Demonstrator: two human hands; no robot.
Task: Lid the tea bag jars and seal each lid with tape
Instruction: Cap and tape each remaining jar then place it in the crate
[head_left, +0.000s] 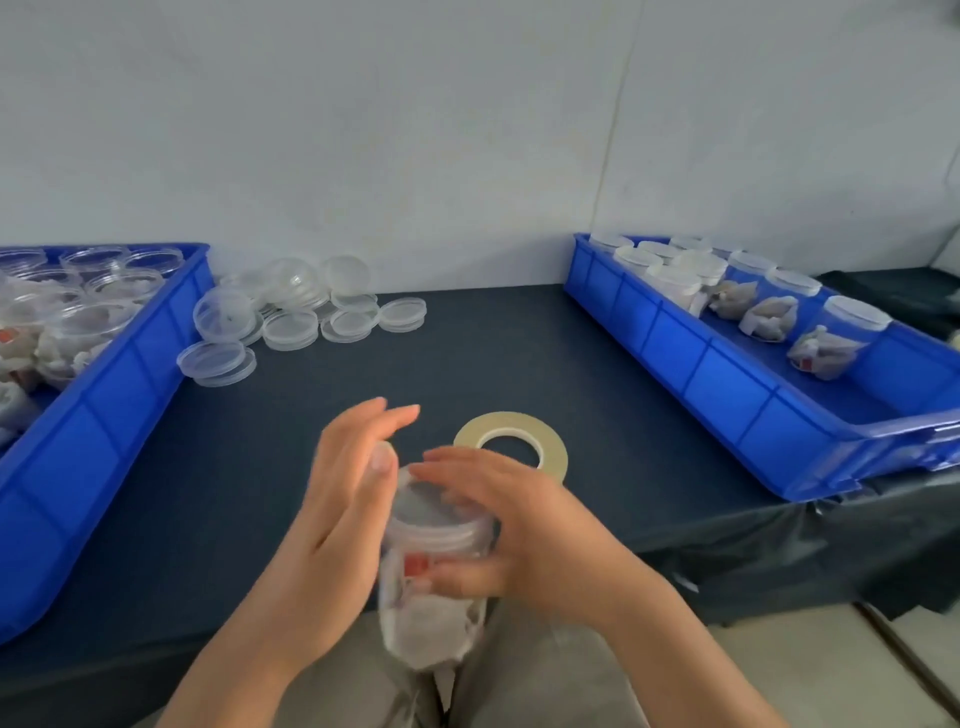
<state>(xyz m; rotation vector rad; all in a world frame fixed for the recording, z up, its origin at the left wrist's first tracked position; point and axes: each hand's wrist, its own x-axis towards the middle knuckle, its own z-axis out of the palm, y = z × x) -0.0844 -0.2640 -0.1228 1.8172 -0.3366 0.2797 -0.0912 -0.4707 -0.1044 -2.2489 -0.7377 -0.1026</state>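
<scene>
The jar (431, 561) is at 6 o'clock, at the desk (519, 364) edge, with its lid (415, 512) on. The right hand (535, 530) has its grip around the jar. The left hand (337, 493) lies flat against its side, fingers straight. The tape (519, 423) lies at 1 o'clock from the jar.

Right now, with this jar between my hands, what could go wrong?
1. The jar hangs past the table edge, over your lap; your left hand lies flat against it and only the right hand wraps it, so it may slip.
2. The lid is blurred; if it sits crooked, tape would seal it that way.
3. The tape roll lies beyond your right hand; reaching for it frees the jar.
</scene>
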